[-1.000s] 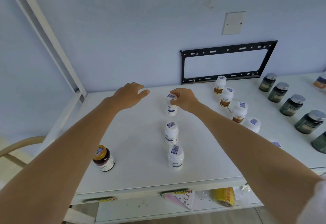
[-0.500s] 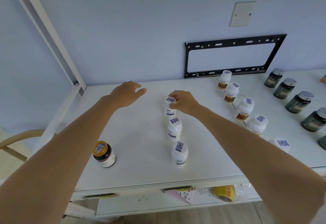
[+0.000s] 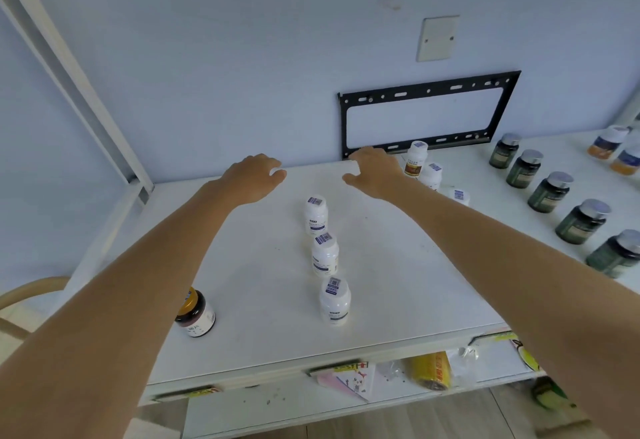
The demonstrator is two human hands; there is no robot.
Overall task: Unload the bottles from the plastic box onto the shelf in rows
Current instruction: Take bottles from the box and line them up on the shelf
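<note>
Right hand [image 3: 372,172] spread loosely above the back of the shelf [image 3: 242,293], fingers [image 3: 360,156] relaxed and gently bent, gripping nothing. Left hand [image 3: 254,175] likewise slack and empty, thumb apart from the other digits, hovering level with the right. Between and nearer than both hands, three white bottles [image 3: 325,254] upright in a single row running from the back toward the front edge, caps up, long axes vertical, each apart from the next. On each cap a small blue-and-white barcode sticker; on each body a dark blue band of print too small to read. Right of the right hand, a second row of white bottles with brown labels [image 3: 415,159], partly hidden by the forearm. Further right, a diagonal row of dark green jars [image 3: 550,192] with silver caps. At front left, standing alone, a dark jar with a yellow lid [image 3: 195,314], label unreadable. On the wall behind, a black metal bracket [image 3: 427,116] and a blank white wall plate [image 3: 438,39].
</note>
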